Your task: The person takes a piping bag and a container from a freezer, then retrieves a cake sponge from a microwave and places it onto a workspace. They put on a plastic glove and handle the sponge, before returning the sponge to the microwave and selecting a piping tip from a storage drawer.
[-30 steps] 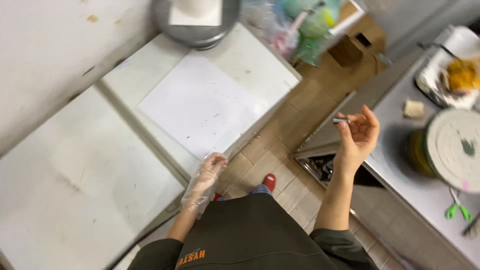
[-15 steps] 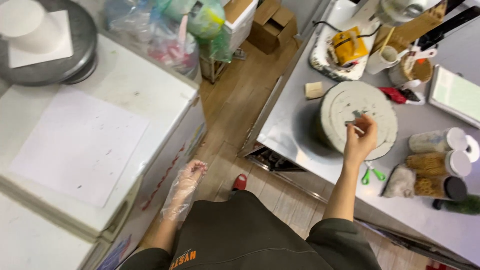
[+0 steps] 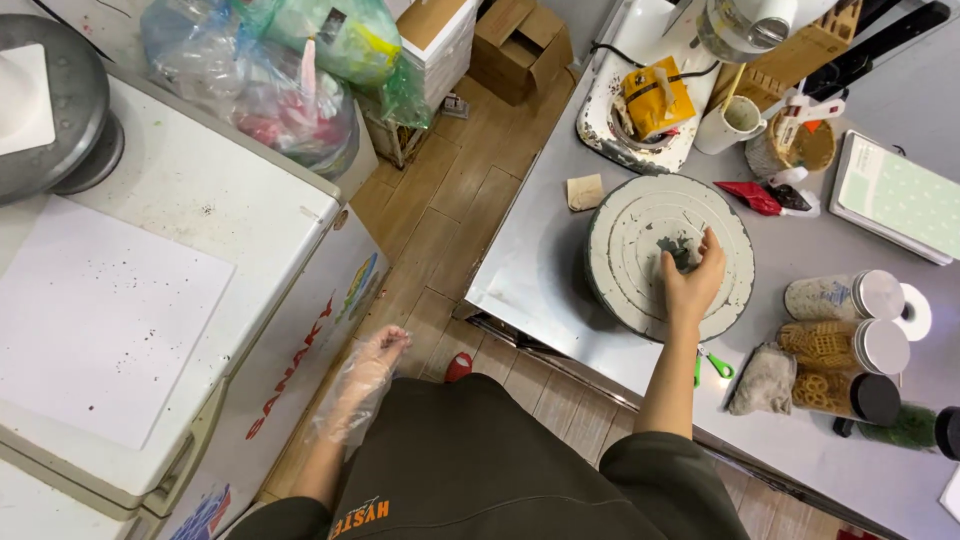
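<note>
Turntable, round, grey-white (ringed top), right hand pinching dark scrap; left hand open, gloved

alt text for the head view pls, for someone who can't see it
Seen from above, a person's bare right hand rests on a round grey turntable on a steel counter, fingers on a small dark piece at its centre. Their left hand, in a clear plastic glove, hangs over the wooden floor beside a white chest freezer.
</note>
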